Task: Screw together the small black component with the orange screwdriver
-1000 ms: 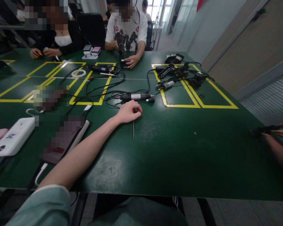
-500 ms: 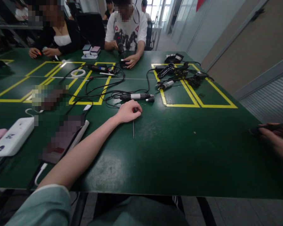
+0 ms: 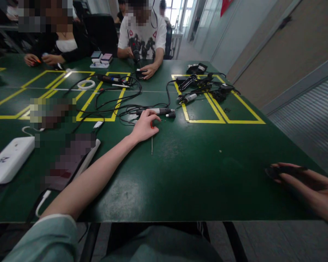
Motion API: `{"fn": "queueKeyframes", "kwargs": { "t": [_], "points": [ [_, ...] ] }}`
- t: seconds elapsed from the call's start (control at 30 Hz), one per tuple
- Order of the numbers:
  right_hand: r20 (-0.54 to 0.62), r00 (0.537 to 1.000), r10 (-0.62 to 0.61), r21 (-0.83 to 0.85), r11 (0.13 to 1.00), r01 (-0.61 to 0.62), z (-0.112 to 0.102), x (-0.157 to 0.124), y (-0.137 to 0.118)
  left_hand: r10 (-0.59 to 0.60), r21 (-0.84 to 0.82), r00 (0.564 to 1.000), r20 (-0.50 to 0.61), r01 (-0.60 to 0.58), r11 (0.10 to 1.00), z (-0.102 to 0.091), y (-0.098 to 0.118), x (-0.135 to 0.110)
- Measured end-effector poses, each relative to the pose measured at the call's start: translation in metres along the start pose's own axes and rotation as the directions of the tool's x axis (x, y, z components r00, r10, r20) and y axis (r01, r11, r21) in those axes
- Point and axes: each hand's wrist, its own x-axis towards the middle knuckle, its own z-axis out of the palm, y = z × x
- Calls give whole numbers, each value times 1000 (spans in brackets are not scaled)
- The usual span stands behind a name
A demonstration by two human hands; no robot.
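My left hand [image 3: 145, 126] rests on the green table around the red handle of a screwdriver [image 3: 152, 145]. Its fingers are spread, with thumb and index finger apart. The thin metal shaft points towards me; the palm and fingers hide most of the handle. Just beyond the fingertips lies a black and silver electric screwdriver [image 3: 156, 111] with its cable. At the right edge, my right hand [image 3: 308, 185] pinches a dark elongated object [image 3: 287, 170] above the table. Blur and shade keep its kind unclear.
Left of my forearm are a phone [image 3: 71, 156] and a white power bank [image 3: 9, 160]. Black tools and cables [image 3: 199, 83] lie within yellow tape at the back right. Across the table, a person in a white shirt [image 3: 142, 36] holds a power driver; another person sits further left.
The fingers of my left hand have spread from around the screwdriver handle. My right hand has come further into view, moving left with the dark object. The view has shifted slightly right.
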Motion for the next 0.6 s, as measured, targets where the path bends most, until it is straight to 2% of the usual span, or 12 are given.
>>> {"fn": "queueKeyframes", "kwargs": {
  "t": [0.07, 0.1, 0.23, 0.37, 0.43, 0.5, 0.6],
  "points": [
    [98, 991, 88, 112, 989, -99, 14, -18, -11, -2, -10, 999, -38, 2, 1000, 2, 0, 0],
    [147, 986, 74, 156, 983, -97, 22, -26, -18, 1, -20, 999, -50, -2, 1000, 3, 0, -1],
    [331, 930, -161, 272, 960, 69, 59, -44, -50, -70, -56, 991, -114, 64, 996, 3, 6, 0],
    [444, 807, -390, 360, 902, 238, 102, -41, -92, -245, -197, 948, -203, 206, 959, 3, 15, 7],
    [471, 749, -467, 416, 866, 278, 124, -34, -112, -331, -331, 919, -216, 250, 910, 2, 21, 14],
    [485, 699, -526, 470, 830, 299, 145, -22, -129, -384, -510, 904, -188, 244, 825, 0, 30, 19],
    [500, 634, -590, 543, 784, 302, 172, -1, -149, -354, -703, 930, -99, 186, 686, -6, 47, 22]
  ]
}}
